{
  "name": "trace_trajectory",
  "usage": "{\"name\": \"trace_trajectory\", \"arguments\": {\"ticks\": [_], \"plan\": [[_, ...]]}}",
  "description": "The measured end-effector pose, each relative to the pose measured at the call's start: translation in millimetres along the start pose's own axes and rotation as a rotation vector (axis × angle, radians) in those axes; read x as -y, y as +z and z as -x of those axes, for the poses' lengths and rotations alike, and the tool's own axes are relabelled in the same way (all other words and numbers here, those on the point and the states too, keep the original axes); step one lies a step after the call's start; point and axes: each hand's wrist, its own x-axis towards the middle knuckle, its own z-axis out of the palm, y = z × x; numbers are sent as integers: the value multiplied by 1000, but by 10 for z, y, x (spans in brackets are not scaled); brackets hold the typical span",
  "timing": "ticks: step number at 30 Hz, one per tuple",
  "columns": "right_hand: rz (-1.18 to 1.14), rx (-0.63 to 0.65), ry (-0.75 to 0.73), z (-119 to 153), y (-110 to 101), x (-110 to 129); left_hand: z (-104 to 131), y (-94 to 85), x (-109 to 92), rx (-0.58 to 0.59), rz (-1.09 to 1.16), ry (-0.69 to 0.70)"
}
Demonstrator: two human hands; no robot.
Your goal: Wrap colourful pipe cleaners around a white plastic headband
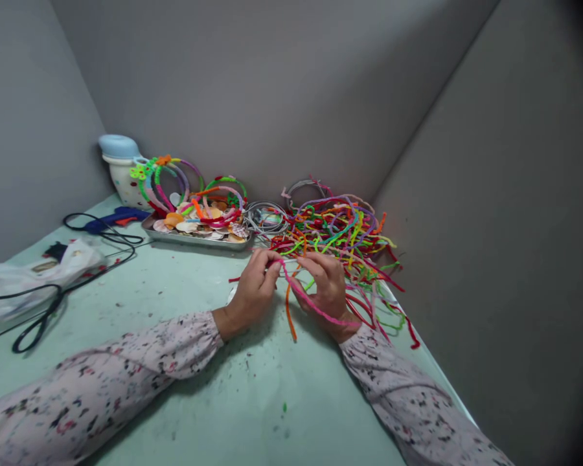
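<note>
A pink pipe cleaner (311,303) runs from the fingertips of my left hand (255,287) down across my right palm to the wrist. My left thumb and fingers are pinched on its upper end. Close by on the right, my right hand (324,291) has its fingers curled at a thin pale wire or band that spans between both hands; its exact shape is hard to make out. An orange pipe cleaner (289,316) hangs down between the hands. Just behind them lies a tangled heap of coloured pipe cleaners (340,226).
A metal tray (199,241) of shells and wrapped hoops stands at the back. Left of it are a white jar with a blue lid (121,168) and a dark blue tool (119,219). A plastic bag (43,275) and black cable (53,298) lie at far left.
</note>
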Motion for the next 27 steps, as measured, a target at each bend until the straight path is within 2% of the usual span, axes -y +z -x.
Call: {"name": "trace_trajectory", "arguments": {"ticks": [8, 18, 27], "plan": [[5, 30, 44, -6, 12, -49, 28, 5, 12, 143, 108, -61], [-46, 20, 99, 32, 36, -91, -103, -28, -16, 314, 472, -369], [-54, 58, 120, 36, 41, -109, -100, -26, 4, 374, 510, -399]]}}
